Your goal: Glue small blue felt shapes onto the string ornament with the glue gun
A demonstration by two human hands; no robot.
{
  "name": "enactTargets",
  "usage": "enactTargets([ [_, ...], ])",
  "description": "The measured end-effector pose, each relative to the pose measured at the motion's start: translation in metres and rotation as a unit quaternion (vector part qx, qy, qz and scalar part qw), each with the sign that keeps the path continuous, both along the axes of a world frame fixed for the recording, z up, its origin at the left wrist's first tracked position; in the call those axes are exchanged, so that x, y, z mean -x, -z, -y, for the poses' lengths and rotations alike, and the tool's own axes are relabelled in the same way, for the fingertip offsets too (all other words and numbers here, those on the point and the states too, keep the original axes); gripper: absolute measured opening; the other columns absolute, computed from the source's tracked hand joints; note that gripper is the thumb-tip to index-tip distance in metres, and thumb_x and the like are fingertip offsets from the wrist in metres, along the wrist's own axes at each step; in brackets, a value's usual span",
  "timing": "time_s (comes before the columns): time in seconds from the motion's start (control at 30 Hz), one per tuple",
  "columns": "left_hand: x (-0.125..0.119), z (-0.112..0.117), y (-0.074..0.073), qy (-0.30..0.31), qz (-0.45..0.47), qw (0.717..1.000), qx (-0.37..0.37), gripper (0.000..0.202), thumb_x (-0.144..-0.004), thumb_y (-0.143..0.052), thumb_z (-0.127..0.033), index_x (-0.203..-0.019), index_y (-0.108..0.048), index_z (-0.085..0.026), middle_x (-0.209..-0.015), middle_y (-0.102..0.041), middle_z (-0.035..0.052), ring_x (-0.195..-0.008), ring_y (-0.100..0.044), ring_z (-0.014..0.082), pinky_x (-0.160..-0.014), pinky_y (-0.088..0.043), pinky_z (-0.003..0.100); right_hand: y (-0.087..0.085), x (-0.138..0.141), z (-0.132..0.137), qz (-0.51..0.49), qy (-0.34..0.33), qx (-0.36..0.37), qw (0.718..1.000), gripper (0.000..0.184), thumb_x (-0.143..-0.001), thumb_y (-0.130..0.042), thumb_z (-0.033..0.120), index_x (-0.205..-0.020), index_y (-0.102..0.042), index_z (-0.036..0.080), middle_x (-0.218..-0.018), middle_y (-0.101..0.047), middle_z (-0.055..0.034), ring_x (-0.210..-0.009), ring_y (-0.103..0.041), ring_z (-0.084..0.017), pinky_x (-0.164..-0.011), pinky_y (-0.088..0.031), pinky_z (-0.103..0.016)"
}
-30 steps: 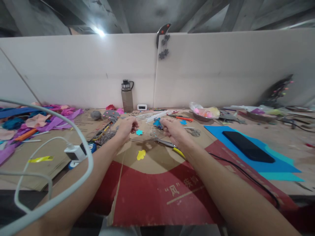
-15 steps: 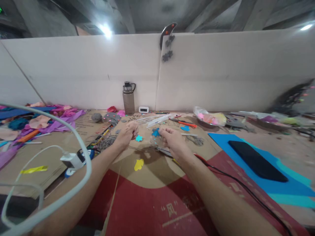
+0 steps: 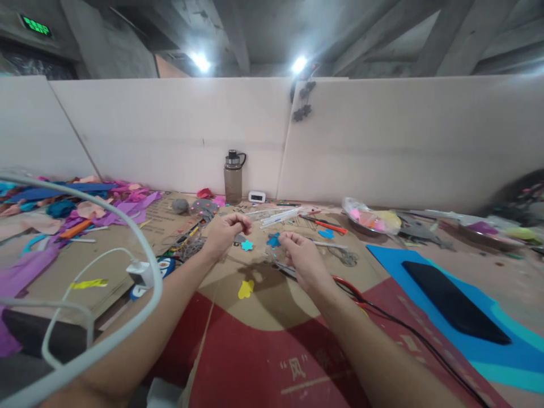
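Observation:
My right hand [image 3: 300, 255] pinches a dark blue flower-shaped cut-out [image 3: 273, 240] between thumb and fingertips. To its left, my left hand [image 3: 227, 233] is raised with thumb and forefinger drawn together; whatever is between them is too small to make out. Just below those fingers shows a turquoise flower cut-out [image 3: 247, 245]; I cannot tell whether it hangs or lies on the cardboard. A yellow cut-out [image 3: 245, 289] lies nearer to me. Scissors [image 3: 285, 270] lie partly hidden under my right hand, and another blue cut-out [image 3: 326, 233] lies beyond it.
White sticks [image 3: 280, 217] and orange-handled pliers [image 3: 334, 226] lie further back, before a bottle [image 3: 233, 180]. A black phone [image 3: 454, 300] rests on blue sheets at right. A white cable [image 3: 155, 283] loops across the left, near grey wire [image 3: 192, 247] and purple scraps [image 3: 136, 211].
The view has tilted up and shifted left. My left hand has turned, its fingers now extending more to the right. My right hand still holds the blue flower cut-out.

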State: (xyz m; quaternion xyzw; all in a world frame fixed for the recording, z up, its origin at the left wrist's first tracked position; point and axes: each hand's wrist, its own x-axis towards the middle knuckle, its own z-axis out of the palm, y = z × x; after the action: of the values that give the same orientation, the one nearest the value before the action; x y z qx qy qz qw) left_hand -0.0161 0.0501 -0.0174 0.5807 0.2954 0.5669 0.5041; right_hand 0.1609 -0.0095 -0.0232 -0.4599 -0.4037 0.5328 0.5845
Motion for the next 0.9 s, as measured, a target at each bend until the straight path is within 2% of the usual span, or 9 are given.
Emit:
enactTargets([
  [0.07,0.002,0.002,-0.003,0.015,0.024,1.0,0.012,0.007,-0.068,-0.064,-0.019,-0.071,-0.064,-0.012,-0.065,-0.062,0.0018,-0.06,-0.057,0.0107,-0.063,-0.045,0.024,0.002,0.001,-0.001,0.023,0.025,-0.006,0.999,0.027,-0.058,-0.067,0.038,-0.067,-0.053,0.018,-0.05,-0.038,0.0094,-0.042,-0.022,-0.004,-0.041,-0.015,-0.022],
  [0.13,0.005,0.001,-0.005,0.051,0.033,0.997,0.041,0.02,-0.073,-0.062,-0.028,-0.079,-0.068,-0.011,-0.067,-0.063,0.0041,-0.061,-0.058,0.0124,-0.063,-0.046,0.027,0.003,0.002,-0.001,0.044,0.039,-0.013,0.998,0.023,-0.059,-0.066,0.036,-0.066,-0.053,0.017,-0.05,-0.038,0.0087,-0.043,-0.023,-0.004,-0.042,-0.016,-0.022],
  [0.23,0.006,-0.001,-0.004,0.095,-0.008,0.991,0.092,0.045,-0.081,-0.053,-0.05,-0.083,-0.069,-0.009,-0.067,-0.062,0.0063,-0.06,-0.056,0.0125,-0.062,-0.045,0.027,0.004,0.002,-0.002,0.062,0.036,-0.026,0.997,0.023,-0.062,-0.064,0.037,-0.067,-0.053,0.017,-0.05,-0.038,0.0079,-0.044,-0.024,-0.005,-0.042,-0.017,-0.022],
  [0.3,0.005,0.0,-0.003,0.113,-0.061,0.986,0.105,0.051,-0.08,-0.052,-0.057,-0.083,-0.07,-0.009,-0.069,-0.063,0.0071,-0.061,-0.056,0.0124,-0.061,-0.044,0.026,0.003,0.001,-0.003,0.073,0.035,-0.032,0.996,0.024,-0.063,-0.063,0.039,-0.067,-0.053,0.018,-0.051,-0.039,0.0075,-0.045,-0.026,-0.006,-0.043,-0.019,-0.022],
  [0.47,-0.004,0.009,-0.003,0.141,-0.127,0.978,0.087,0.044,-0.076,-0.062,-0.051,-0.096,-0.07,-0.013,-0.095,-0.068,0.0121,-0.082,-0.061,0.0168,-0.066,-0.044,0.025,0.003,-0.002,-0.005,0.104,0.05,-0.038,0.993,0.023,-0.064,-0.062,0.039,-0.068,-0.054,0.018,-0.053,-0.042,0.0063,-0.047,-0.031,-0.008,-0.045,-0.023,-0.022],
  [0.57,-0.011,0.014,-0.004,0.148,-0.16,0.973,0.075,0.039,-0.073,-0.067,-0.043,-0.097,-0.07,-0.012,-0.086,-0.07,0.0104,-0.077,-0.061,0.0157,-0.064,-0.043,0.024,0.003,-0.002,-0.006,0.123,0.04,-0.047,0.991,0.021,-0.065,-0.06,0.038,-0.07,-0.055,0.018,-0.051,-0.041,0.0068,-0.046,-0.028,-0.008,-0.046,-0.022,-0.023],
  [0.7,-0.016,0.018,-0.001,0.118,-0.166,0.977,0.065,0.032,-0.07,-0.07,-0.036,-0.09,-0.07,-0.011,-0.071,-0.068,0.0064,-0.066,-0.059,0.013,-0.059,-0.041,0.024,0.003,-0.002,-0.006,0.153,0.033,-0.068,0.985,0.021,-0.067,-0.059,0.039,-0.07,-0.055,0.019,-0.048,-0.039,0.0076,-0.044,-0.025,-0.008,-0.045,-0.021,-0.024],
  [0.9,-0.018,0.022,0.0,0.093,-0.176,0.979,0.047,0.028,-0.072,-0.067,-0.037,-0.086,-0.069,-0.013,-0.07,-0.066,0.0044,-0.063,-0.056,0.0119,-0.056,-0.039,0.023,0.005,0.0,-0.005,0.186,0.002,-0.101,0.977,0.018,-0.068,-0.057,0.036,-0.065,-0.052,0.019,-0.051,-0.046,0.0051,-0.047,-0.032,-0.008,-0.046,-0.024,-0.023],
])
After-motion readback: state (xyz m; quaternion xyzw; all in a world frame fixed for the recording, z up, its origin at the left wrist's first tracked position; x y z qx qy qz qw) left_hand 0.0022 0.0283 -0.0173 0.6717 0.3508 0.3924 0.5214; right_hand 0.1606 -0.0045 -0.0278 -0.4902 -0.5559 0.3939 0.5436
